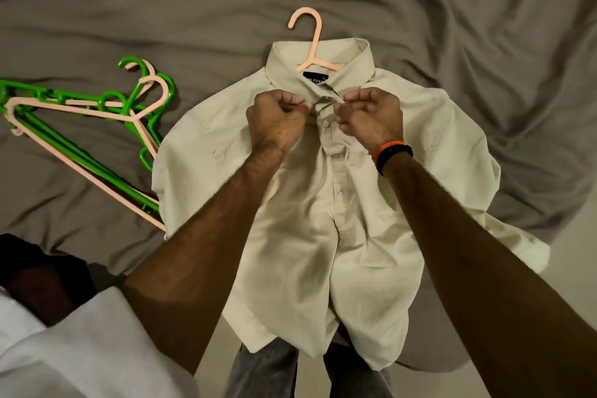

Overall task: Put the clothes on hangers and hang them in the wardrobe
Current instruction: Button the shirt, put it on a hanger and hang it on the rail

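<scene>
Your left hand (276,121) and right hand (371,119) pinch the cream shirt (323,203) placket at the collar, peach hanger (311,42) inside. Likely step: top button. Next, lift by the hook.

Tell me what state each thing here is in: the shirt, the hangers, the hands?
Cream shirt: lying front up on the bed sheet, peach hanger inside its collar, hook sticking out.
Spare hangers: green and peach, piled loose on the sheet, partly under the shirt's sleeve.
Left hand: pinching the shirt's placket below the collar.
Right hand: pinching the opposite edge.
</scene>
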